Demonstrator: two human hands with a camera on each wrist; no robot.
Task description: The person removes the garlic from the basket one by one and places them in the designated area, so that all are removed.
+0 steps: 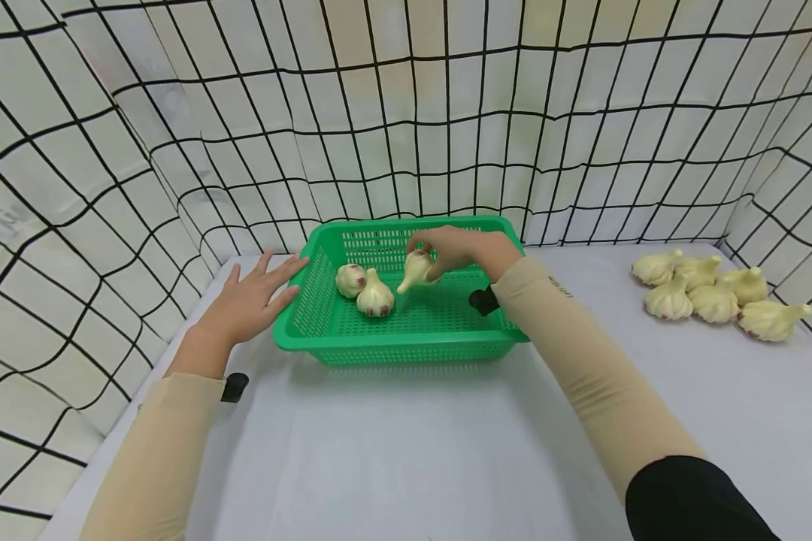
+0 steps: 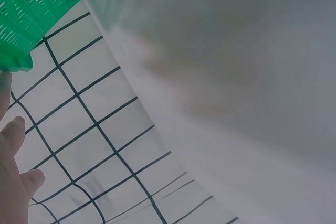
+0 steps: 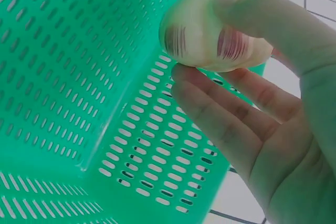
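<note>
My right hand (image 1: 455, 249) pinches a garlic bulb (image 1: 416, 269) between thumb and fingers, inside the green plastic basket (image 1: 406, 342). In the right wrist view the held garlic bulb (image 3: 210, 30) shows purple streaks, with the thumb lying across it. Two more bulbs, one garlic bulb (image 1: 350, 280) and another garlic bulb (image 1: 375, 294), lie together on the basket's left side. At the left rim my left hand (image 1: 246, 297) is spread, its fingertips at the rim. The left wrist view catches only some fingers (image 2: 16, 135) beside the basket's edge.
Several garlic bulbs (image 1: 713, 300) lie in a cluster on the right of the white table (image 1: 406, 451). Black netting (image 1: 413, 120) over white panels stands behind and at both sides. Small black wrist cameras sit on both wrists.
</note>
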